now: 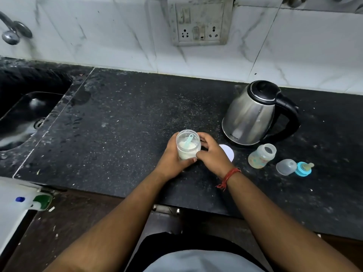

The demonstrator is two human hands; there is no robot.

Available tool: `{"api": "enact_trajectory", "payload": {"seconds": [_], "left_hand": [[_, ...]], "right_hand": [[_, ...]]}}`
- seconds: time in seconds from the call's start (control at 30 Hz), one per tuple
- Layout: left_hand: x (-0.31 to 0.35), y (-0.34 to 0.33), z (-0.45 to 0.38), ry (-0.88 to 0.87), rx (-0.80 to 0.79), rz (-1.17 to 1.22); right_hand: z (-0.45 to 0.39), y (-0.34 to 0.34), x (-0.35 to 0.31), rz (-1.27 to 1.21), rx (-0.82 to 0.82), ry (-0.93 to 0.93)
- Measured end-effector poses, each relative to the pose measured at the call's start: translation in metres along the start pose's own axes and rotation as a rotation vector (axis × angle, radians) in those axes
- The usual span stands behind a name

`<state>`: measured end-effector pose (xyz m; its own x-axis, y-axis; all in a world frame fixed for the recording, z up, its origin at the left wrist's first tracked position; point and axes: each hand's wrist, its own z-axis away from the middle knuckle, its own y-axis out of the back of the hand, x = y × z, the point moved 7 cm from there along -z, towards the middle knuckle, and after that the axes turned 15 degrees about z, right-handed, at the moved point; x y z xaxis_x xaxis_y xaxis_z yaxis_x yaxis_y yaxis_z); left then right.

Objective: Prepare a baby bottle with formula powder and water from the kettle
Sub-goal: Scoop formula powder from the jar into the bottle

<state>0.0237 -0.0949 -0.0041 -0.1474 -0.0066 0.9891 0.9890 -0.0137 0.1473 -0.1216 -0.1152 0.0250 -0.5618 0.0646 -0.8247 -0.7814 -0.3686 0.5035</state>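
A clear jar of white formula powder [188, 146] stands open on the black counter [127, 124], with a pale blue scoop [189, 140] stuck in the powder. My left hand [172, 157] grips the jar from the left and front. My right hand [211, 152] holds it from the right, fingers curled round its side. The jar's white lid [228, 152] lies flat just right of my right hand. The open baby bottle [262, 155] stands further right, in front of the steel kettle [255, 114]. The clear cap [286, 167] and blue teat ring [304, 168] lie beside the bottle.
A black sink [25, 114] is set into the counter at the left, with a tap [11, 32] above it. A wall socket plate [200, 22] is on the marble tiles behind. A white surface with a green-capped bottle [42, 202] sits at lower left.
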Motion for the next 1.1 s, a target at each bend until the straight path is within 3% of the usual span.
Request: {"api": "enact_trajectory", "payload": {"seconds": [0.2, 0.3, 0.37, 0.5, 0.77, 0.97, 1.1], "left_hand": [[0.006, -0.001, 0.002, -0.070, 0.030, -0.064], [0.019, -0.005, 0.004, -0.138, 0.052, -0.155], [0.033, -0.012, 0.006, -0.199, 0.065, -0.197], [0.057, -0.035, 0.008, -0.293, 0.057, -0.249], [0.084, -0.077, 0.008, -0.421, 0.072, -0.340], [0.090, -0.104, 0.007, -0.452, 0.061, -0.365], [0.090, -0.112, 0.003, -0.425, 0.068, -0.357]], "right_hand": [[0.004, 0.013, 0.002, -0.047, 0.002, 0.060], [0.017, 0.040, -0.011, -0.025, 0.174, 0.190], [0.026, 0.057, -0.023, 0.144, 0.276, 0.328], [0.030, 0.065, -0.038, 0.563, 0.203, 0.439], [0.034, 0.099, -0.039, 1.163, 0.103, 0.211], [0.035, 0.123, -0.026, 1.269, 0.031, 0.102], [0.036, 0.132, -0.024, 1.244, 0.093, 0.136]]}}
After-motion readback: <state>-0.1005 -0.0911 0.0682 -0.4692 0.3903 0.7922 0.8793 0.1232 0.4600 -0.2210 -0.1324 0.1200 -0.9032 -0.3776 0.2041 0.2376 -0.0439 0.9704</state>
